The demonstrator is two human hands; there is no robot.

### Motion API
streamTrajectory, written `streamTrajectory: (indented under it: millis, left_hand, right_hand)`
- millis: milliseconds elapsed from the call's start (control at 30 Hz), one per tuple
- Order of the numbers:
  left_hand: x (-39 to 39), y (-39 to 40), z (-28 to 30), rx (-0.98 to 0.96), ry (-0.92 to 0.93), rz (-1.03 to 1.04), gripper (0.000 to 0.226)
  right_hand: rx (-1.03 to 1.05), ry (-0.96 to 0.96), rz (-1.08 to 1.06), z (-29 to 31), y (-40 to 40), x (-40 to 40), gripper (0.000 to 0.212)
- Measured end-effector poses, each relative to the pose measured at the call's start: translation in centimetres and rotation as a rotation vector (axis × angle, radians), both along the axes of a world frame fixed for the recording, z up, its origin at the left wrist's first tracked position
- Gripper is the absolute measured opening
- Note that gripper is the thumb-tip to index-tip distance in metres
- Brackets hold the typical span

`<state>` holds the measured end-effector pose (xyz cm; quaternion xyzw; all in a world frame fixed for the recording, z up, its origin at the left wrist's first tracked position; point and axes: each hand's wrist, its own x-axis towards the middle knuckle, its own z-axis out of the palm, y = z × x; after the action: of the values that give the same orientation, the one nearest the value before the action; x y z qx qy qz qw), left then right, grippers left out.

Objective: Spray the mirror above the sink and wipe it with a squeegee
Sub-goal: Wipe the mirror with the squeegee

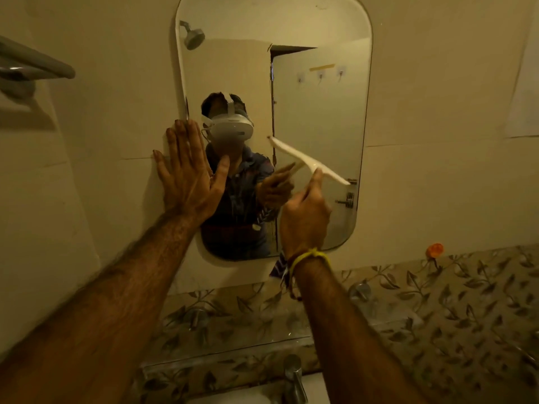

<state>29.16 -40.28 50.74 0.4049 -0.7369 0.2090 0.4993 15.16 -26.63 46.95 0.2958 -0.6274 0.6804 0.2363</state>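
A tall mirror [320,97] with rounded corners hangs on the cream wall. My right hand [304,217] grips the handle of a white squeegee [309,160], whose blade lies slanted against the glass near the mirror's middle right. My left hand [186,170] presses flat with straight fingers on the mirror's left edge and the wall beside it. No spray bottle is in view. The mirror reflects a person wearing a headset.
A glass shelf [233,345] runs below the mirror in front of leaf-patterned tiles. A chrome tap [294,377] stands at the bottom centre. A grey towel rail [35,65] juts out at upper left. A small orange hook [434,249] sticks to the wall at right.
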Motion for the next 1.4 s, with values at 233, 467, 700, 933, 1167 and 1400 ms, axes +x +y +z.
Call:
streamTrajectory:
  millis: [233,467,700,933,1167,1400]
  left_hand:
    - [1.0,-1.1,-0.5,-0.053,-0.035,-0.012,0.085]
    - [2.6,-2.0,-0.8,-0.149,0.013,-0.172,0.076]
    - [3.4,-4.4,-1.6,-0.291,0.026,-0.203,0.076]
    - [3.6,-5.3,-2.0,-0.369,0.157,-0.219,0.081]
    - [3.5,-5.2,-2.0,-0.324,0.211,-0.252,0.084]
    - [3.6,-5.0,-1.7,-0.31,0.199,-0.243,0.077]
  right_hand:
    - [-0.113,-0.064,-0.047,7.6,-0.8,-2.8,0.044]
    - [0.061,0.067,0.061,-1.5,-1.0,2.2,0.052]
    - [-0.084,0.106,0.046,5.8,-2.0,2.4,0.048]
    - [0.236,0.334,0.096,-2.8,-1.4,5.5,0.055]
    - [0.255,0.687,-0.031,6.8,-4.7,6.2,0.058]
    - [0.425,0.746,0.014,-4.3,-0.6,3.2,0.056]
